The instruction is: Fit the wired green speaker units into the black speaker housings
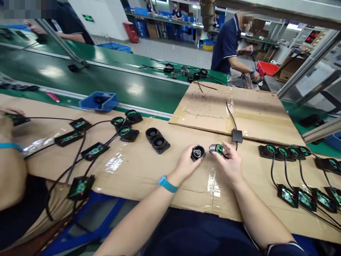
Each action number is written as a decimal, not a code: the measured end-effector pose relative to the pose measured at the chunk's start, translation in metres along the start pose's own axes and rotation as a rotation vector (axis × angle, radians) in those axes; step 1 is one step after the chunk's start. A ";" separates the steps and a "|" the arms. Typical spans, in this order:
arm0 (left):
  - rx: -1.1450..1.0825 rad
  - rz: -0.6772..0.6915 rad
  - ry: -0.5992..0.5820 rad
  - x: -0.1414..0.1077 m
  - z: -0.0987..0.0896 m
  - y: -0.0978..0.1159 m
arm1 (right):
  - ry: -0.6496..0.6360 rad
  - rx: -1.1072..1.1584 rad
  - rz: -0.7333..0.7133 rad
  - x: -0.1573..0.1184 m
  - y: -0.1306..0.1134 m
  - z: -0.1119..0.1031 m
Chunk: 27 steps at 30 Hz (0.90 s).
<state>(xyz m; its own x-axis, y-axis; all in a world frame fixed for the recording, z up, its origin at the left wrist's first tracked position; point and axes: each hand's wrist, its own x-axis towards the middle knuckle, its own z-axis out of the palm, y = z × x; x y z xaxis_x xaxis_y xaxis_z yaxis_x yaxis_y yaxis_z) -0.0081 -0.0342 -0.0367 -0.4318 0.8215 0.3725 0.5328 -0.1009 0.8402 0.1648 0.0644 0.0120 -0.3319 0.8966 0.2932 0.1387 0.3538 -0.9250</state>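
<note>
My left hand (187, 161) is closed around a round black housing (198, 153), its open mouth facing up. Just to the right, my right hand (231, 161) grips a small grey cylindrical motor (213, 149) with a green circuit board on its end. A small gap separates the two parts. From beside my right hand a black cable runs up to a small black box (237, 136) on the cardboard. Two more black round housings (159, 143) stand side by side left of my left hand.
Wired housings (283, 153) and open circuit boxes (306, 200) line the right side. More circuit boxes (95, 151) lie left, near a co-worker's arm (12, 163). A raised cardboard sheet (207, 106) and blue bin (99, 101) are ahead, by the green conveyor (149, 90). Another person (226, 42) works beyond.
</note>
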 end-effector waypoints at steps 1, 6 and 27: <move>0.014 0.019 0.002 0.000 0.000 0.001 | -0.007 -0.047 -0.046 -0.003 0.000 0.001; 0.116 0.145 0.021 -0.004 0.001 0.001 | -0.040 -0.252 -0.377 -0.015 -0.003 0.011; 0.188 0.208 -0.030 -0.009 0.007 0.006 | -0.176 -0.580 -0.289 -0.024 -0.011 0.036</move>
<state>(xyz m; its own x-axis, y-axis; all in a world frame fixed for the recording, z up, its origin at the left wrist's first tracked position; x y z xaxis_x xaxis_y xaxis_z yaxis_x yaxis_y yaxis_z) 0.0034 -0.0382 -0.0378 -0.2786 0.8107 0.5150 0.7343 -0.1658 0.6582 0.1374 0.0295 0.0059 -0.5717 0.7046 0.4203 0.4839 0.7033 -0.5208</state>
